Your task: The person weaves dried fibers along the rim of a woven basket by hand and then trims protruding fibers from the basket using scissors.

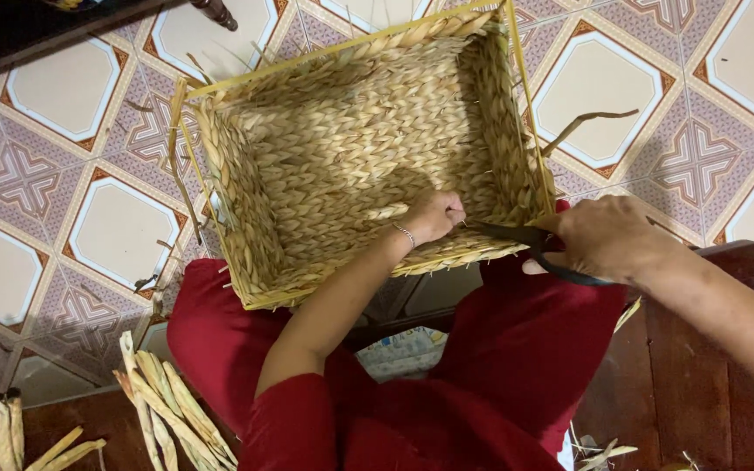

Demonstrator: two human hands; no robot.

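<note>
A rectangular woven straw basket (342,148) with a yellow frame rests on my red-clad lap, its open side facing me. My left hand (434,214) reaches inside it and pinches a bit of straw at the near right wall; a thin bracelet sits on that wrist. My right hand (604,237) grips black scissors (525,237) just outside the basket's right corner. The blades point left toward my left fingers at the rim.
Patterned floor tiles (71,201) lie below. Loose dried straw strips (167,406) sit at lower left. A dark wooden chair part (709,349) is at right, and a dark furniture leg (215,13) at the top. A stray straw strand (582,122) sticks out right of the basket.
</note>
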